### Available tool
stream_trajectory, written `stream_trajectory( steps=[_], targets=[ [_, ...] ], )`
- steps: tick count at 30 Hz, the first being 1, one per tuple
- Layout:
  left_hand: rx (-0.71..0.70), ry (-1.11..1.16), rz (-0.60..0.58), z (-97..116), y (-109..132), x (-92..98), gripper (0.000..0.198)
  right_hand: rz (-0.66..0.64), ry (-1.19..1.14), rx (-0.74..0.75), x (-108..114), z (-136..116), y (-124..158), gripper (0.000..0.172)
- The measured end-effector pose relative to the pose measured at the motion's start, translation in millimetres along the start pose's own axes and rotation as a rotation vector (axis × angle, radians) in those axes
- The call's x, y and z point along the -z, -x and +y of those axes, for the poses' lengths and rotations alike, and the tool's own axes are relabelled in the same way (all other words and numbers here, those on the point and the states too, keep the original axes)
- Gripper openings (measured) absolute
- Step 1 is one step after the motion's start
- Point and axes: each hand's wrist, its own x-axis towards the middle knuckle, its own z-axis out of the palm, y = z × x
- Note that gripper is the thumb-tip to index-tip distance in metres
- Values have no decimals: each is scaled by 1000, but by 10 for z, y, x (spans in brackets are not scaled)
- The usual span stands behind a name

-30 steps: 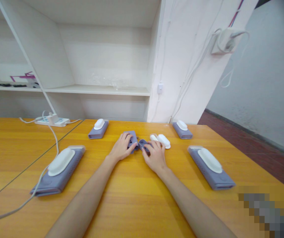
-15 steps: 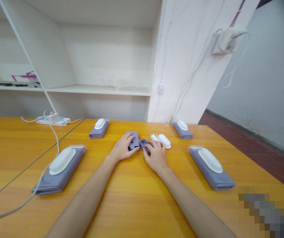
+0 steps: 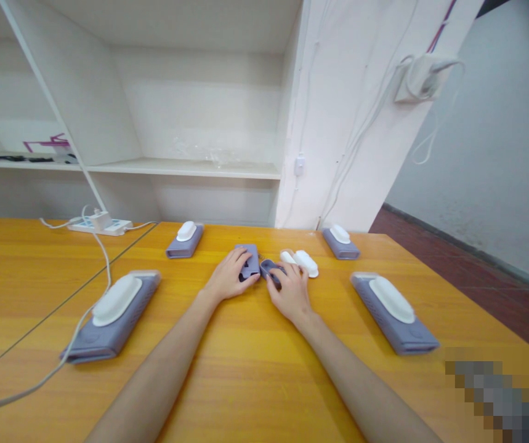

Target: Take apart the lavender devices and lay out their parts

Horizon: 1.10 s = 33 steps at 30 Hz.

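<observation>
Both my hands rest on the yellow wooden table near its far middle. My left hand lies curled over a small grey-purple block, fingers gripping it. My right hand is closed on a second small grey-purple piece that touches the first one. Just behind my right hand lie two small white oval caps.
Two large grey-purple bases with white oval tops sit at left and right. Two small ones stand at the back. A white power strip and its cable run along the left. White shelves rise behind.
The two grey-purple pieces have been pushed closer together between my hands; the left block turned slightly more upright. Arms barely moved.
</observation>
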Motion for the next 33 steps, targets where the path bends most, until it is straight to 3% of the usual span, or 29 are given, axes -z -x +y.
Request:
stream_trajectory(
  steps=[24, 33],
  targets=[
    [-10, -36, -6, 14, -5, 17, 52, -41, -17, -7, 8, 9, 0, 12],
    [7, -47, 64, 52, -24, 68, 33, -40, 2, -3, 0, 12, 4, 14]
  ],
)
